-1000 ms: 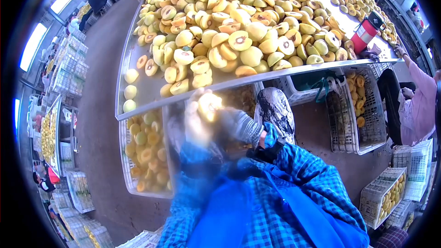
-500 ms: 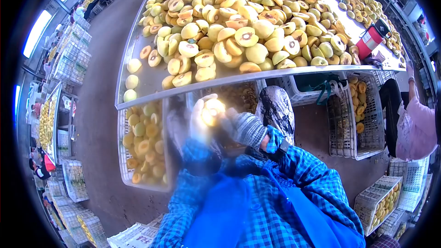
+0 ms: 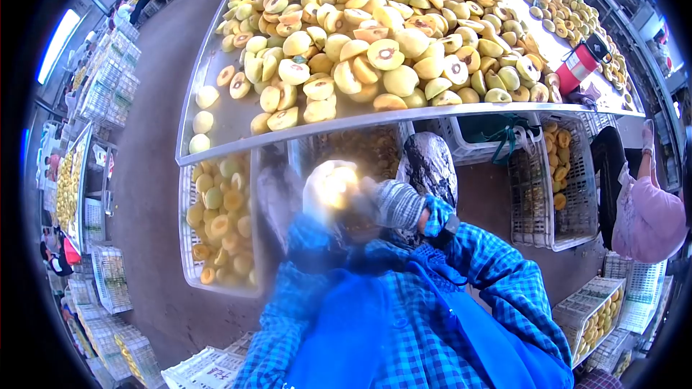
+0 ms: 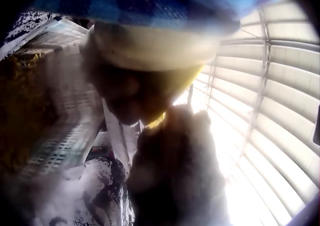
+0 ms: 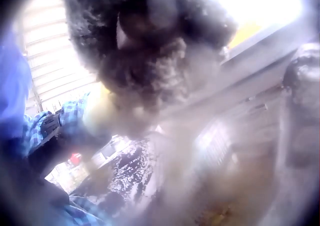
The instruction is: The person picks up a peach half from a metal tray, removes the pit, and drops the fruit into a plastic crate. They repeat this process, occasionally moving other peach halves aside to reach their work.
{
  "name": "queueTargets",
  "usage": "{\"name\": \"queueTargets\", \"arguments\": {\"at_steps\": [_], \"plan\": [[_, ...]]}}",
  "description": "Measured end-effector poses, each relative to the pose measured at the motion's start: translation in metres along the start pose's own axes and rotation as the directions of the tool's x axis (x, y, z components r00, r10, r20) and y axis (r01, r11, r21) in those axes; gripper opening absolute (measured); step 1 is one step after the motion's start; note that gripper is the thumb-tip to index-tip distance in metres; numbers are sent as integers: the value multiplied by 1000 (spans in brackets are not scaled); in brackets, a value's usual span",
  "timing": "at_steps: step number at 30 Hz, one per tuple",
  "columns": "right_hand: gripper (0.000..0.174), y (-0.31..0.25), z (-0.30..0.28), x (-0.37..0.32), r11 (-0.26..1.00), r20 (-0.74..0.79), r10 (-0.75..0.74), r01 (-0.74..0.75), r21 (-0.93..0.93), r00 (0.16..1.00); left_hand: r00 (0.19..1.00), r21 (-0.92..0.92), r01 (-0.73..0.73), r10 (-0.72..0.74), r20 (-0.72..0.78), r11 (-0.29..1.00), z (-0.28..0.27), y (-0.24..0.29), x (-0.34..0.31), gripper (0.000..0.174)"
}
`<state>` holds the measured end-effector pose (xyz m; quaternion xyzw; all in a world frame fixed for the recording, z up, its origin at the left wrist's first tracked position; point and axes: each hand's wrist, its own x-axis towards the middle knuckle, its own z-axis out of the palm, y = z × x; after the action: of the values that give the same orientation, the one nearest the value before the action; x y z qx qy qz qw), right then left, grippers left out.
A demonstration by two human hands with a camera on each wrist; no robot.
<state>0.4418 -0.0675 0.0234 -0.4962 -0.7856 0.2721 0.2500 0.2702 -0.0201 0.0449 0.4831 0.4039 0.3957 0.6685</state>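
In the head view the left hand (image 3: 321,191), blurred by glare, grips a piece of yellow fruit (image 3: 338,185) in front of the body. Close against its right side is the right hand (image 3: 398,204) in a grey knitted glove; its fingertips and anything in them are lost in blur. The left wrist view shows the left hand (image 4: 127,88) in shadow around the yellow fruit (image 4: 186,81), with the dark right glove (image 4: 172,161) just below. In the right wrist view the right glove (image 5: 150,61) looks bent over, beside the pale left hand (image 5: 107,111).
A metal-edged table (image 3: 310,132) bears a large heap of halved yellow fruit (image 3: 386,55) and a red flask (image 3: 577,66). Below it stand a crate of halves (image 3: 220,223) at left and another crate (image 3: 533,202) at right. A person in pink (image 3: 649,220) is at far right.
Both hands have come slightly lower, and the left hand's raised fingers now lie over the top of the fruit. The table appears slightly higher than a second ago.
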Motion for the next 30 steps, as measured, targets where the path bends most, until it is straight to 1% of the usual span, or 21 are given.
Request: {"name": "queueTargets", "arguments": {"at_steps": [1,3,4,6,7,9,11,12,13,14,16,18,19,20,21,22,24,25,27,28,30], "plan": [[40,-20,-26,1,996,130,88,-91,12,988,998,213,-40,30,47,976,2,1,-2,29],[36,-1,-25,-5,994,272,77,-95,54,959,916,479,-330,153,372,813,-13,-13,5,25],[34,6,-23,-10,992,344,68,-99,75,936,884,377,-230,30,467,897,-9,-5,7,28],[31,7,-20,-14,960,280,25,-101,261,960,753,248,72,-216,622,966,-2,12,10,33],[30,6,-19,-14,933,242,6,-93,349,970,640,-30,533,-379,668,846,-3,5,15,37],[27,5,-16,-9,853,155,-22,-62,518,988,814,214,411,-462,351,886,-6,1,20,53],[27,6,-7,-6,649,156,60,-157,744,986,977,236,101,-141,158,966,-5,7,13,52],[30,8,4,-8,459,219,136,-257,850,966,990,211,-117,96,105,971,1,11,7,52],[31,5,10,-7,363,255,160,-298,883,953,994,-71,-105,103,-29,992,11,9,-4,40],[33,1,16,-6,262,292,184,-333,906,939,988,-273,7,-48,-145,962,11,-9,0,26],[40,-3,32,-6,386,292,188,-343,856,938,969,-362,-93,1,-247,927,5,-20,-3,18],[53,2,43,-5,557,328,214,-391,733,920,976,-322,-174,120,-180,931,-2,-22,-5,18],[59,4,41,-2,622,364,222,-419,661,904,977,-194,-178,150,-149,965,-3,-20,-7,17],[56,-29,5,5,595,461,193,-477,647,866,966,4,-226,225,-123,974,-1,-8,-11,19],[54,-60,-33,12,569,550,168,-536,624,818,987,161,-141,151,-52,977,-3,0,-14,18],[51,-65,-44,15,594,573,118,-520,614,811,972,287,-228,236,6,931,-2,0,-17,18],[47,-64,-54,16,633,585,38,-473,613,810,935,318,-349,349,61,881,2,10,-19,18],[47,-51,-40,9,640,510,-1,-391,661,860,976,77,-213,216,-28,974,8,15,-21,16],[47,-15,26,-12,678,83,-83,-4,735,993,995,-353,-18,-19,-102,935,18,26,-22,15],[48,-14,38,-16,602,58,-44,-20,799,997,991,-394,0,-54,-126,919,18,32,-23,22],[49,-25,36,-12,43,451,132,-459,887,883,950,-498,72,-211,-229,864,14,59,-31,34]]}}
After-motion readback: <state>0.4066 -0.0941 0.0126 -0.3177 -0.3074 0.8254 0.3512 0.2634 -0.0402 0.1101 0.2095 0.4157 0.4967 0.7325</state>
